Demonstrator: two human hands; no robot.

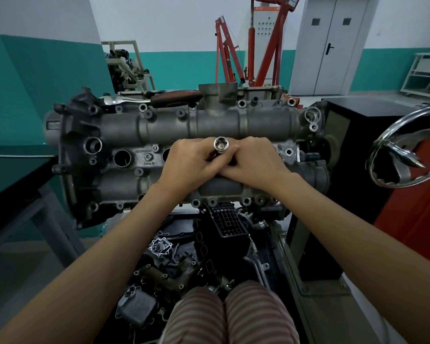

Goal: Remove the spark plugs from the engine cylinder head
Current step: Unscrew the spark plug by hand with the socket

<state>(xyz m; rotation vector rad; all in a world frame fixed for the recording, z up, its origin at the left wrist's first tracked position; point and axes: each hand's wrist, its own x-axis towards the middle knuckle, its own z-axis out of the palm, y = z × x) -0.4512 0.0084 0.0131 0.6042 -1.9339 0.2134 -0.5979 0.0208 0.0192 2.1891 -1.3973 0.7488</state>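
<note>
The grey engine cylinder head [164, 125] lies across the stand in front of me. A shiny spark plug socket [221, 145] stands upright in a well near the head's middle, its open end facing up. My left hand [194, 162] grips the socket's shaft from the left with curled fingers. My right hand [253, 160] closes round it from the right, fingers meeting the left hand. An open spark plug well [122, 158] shows to the left; a second one is partly hidden behind my left hand. No spark plug is visible.
A ratchet wrench [127, 100] with a dark red handle [176, 96] lies on the head's far edge. A chrome handwheel [405, 150] juts out at right beside a black box [372, 112]. Loose engine parts [184, 264] fill the tray below. A dark table [13, 175] stands at left.
</note>
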